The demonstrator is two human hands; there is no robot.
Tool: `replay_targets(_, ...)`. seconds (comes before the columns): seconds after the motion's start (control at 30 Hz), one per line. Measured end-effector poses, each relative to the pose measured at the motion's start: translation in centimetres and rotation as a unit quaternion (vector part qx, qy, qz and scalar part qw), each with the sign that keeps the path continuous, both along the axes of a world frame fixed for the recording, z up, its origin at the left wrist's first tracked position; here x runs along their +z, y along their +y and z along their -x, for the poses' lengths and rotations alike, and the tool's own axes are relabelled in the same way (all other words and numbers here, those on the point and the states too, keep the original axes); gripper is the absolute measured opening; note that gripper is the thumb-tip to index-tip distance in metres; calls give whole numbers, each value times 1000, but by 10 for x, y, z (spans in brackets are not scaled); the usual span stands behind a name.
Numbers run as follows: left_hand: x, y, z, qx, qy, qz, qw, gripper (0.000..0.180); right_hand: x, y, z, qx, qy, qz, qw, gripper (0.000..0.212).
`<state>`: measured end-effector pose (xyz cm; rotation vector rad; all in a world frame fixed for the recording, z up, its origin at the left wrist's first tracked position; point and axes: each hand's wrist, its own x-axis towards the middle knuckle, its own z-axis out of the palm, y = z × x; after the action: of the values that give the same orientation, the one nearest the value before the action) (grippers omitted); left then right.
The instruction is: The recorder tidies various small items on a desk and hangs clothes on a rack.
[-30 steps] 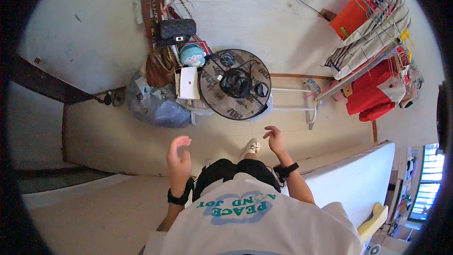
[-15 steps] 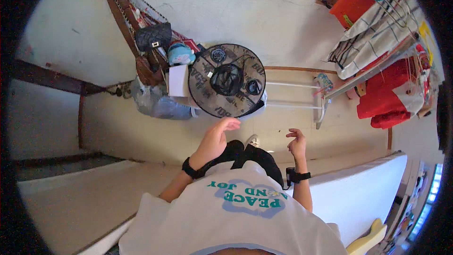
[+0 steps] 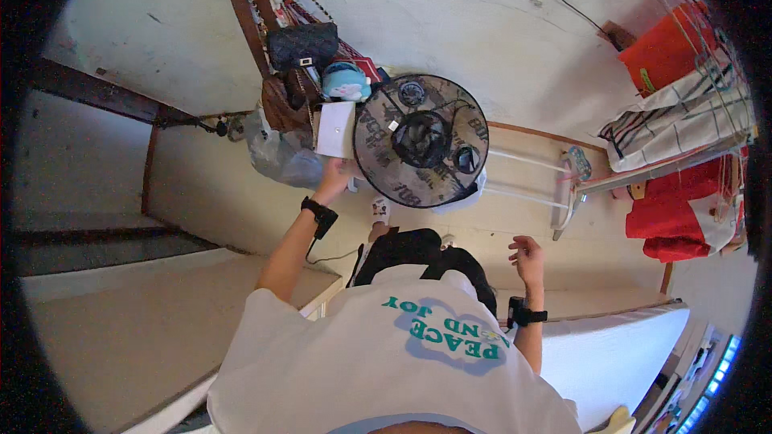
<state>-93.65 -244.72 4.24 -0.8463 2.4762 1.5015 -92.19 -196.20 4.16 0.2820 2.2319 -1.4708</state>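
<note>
My left hand point(image 3: 332, 181) is stretched out to the lower edge of a small white bag point(image 3: 335, 130), its fingers partly extended toward the hat. Whether they touch the bag is unclear. Just right of the bag sits a wide-brimmed patterned hat point(image 3: 374, 165) with a dark crown and two small round fan-like parts on its brim. My right hand point(image 3: 527, 260) hangs free at my right side, fingers loosely bent and apart, with nothing in it.
Behind the white bag are a light-blue plush pouch point(image 3: 346, 81), a black quilted bag point(image 3: 302, 46) and a brown bag point(image 3: 283, 103). A grey plastic bag point(image 3: 281, 157) lies left. White rack rails point(image 3: 527, 161) and red cloth point(image 3: 671, 213) stand right; a white mattress-like slab point(image 3: 611, 354) is beside me.
My left hand has moved left and forward, from in front of the hat to the white bag. The view has shifted left, and my right hand stays free.
</note>
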Motion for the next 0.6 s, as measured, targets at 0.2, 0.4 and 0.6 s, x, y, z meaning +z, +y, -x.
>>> replay_targets(0.2, -94, -111, 26, 22, -15, 111, 993, 61, 19, -58, -2, -15, 15, -34, 999, 30)
replay_targets(0.4, -195, -192, 76, 57, -144, -15, 988, 65, 52, -142, -4, 40, -2, -62, 997, 21)
replay_targets(0.6, -232, -205, 88, 51, 81, -110, 989, 47, 62, -185, -16, 51, -29, -100, 993, 22)
